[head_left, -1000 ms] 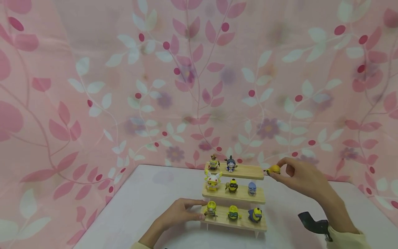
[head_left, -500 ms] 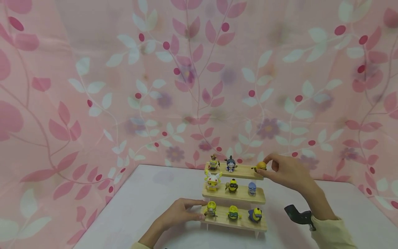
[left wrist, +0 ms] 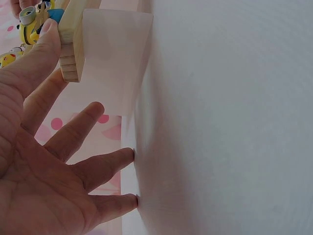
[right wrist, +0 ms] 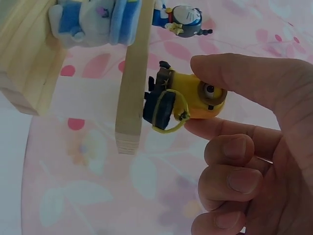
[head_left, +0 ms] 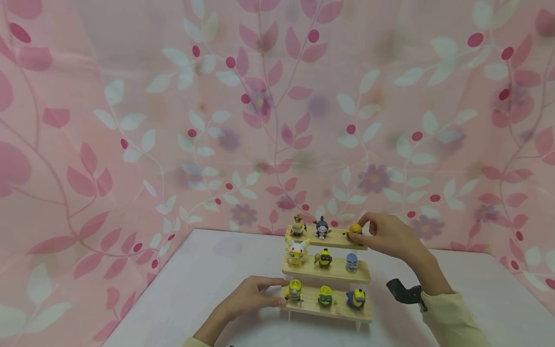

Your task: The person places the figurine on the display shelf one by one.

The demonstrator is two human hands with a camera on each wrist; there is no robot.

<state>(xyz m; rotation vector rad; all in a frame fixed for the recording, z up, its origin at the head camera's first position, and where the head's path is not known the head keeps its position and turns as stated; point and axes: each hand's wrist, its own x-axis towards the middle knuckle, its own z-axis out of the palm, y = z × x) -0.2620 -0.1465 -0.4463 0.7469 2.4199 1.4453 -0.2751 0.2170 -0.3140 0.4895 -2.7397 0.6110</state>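
Observation:
My left hand (head_left: 253, 296) is at the left end of a three-tier wooden display stand (head_left: 338, 311). Its thumb and index finger hold the end of the lowest board, one on either side; in the left wrist view the other fingers (left wrist: 105, 169) spread straight. My right hand (head_left: 392, 233) pinches a yellow one-eyed Minion figurine (right wrist: 193, 95) between thumb and index finger. The figurine is upright, its feet right at the right end of the top board (right wrist: 129, 98), and carries a dark, yellow-trimmed piece. The right hand's remaining fingers curl loosely.
On the top tier stand a crowned figurine (head_left: 297, 226) and a dark-haired figurine (head_left: 322, 228). The middle tier bears a white-eared figurine (head_left: 297, 251), a Minion (head_left: 324, 259) and a blue figurine (head_left: 351, 262). Several Minions (head_left: 325, 296) line the bottom tier. Pink floral cloth (head_left: 277, 120) hangs behind.
My right hand has moved left with the Minion figurine, from beside the stand onto the right end of the top tier. The left hand has stayed at the lowest board.

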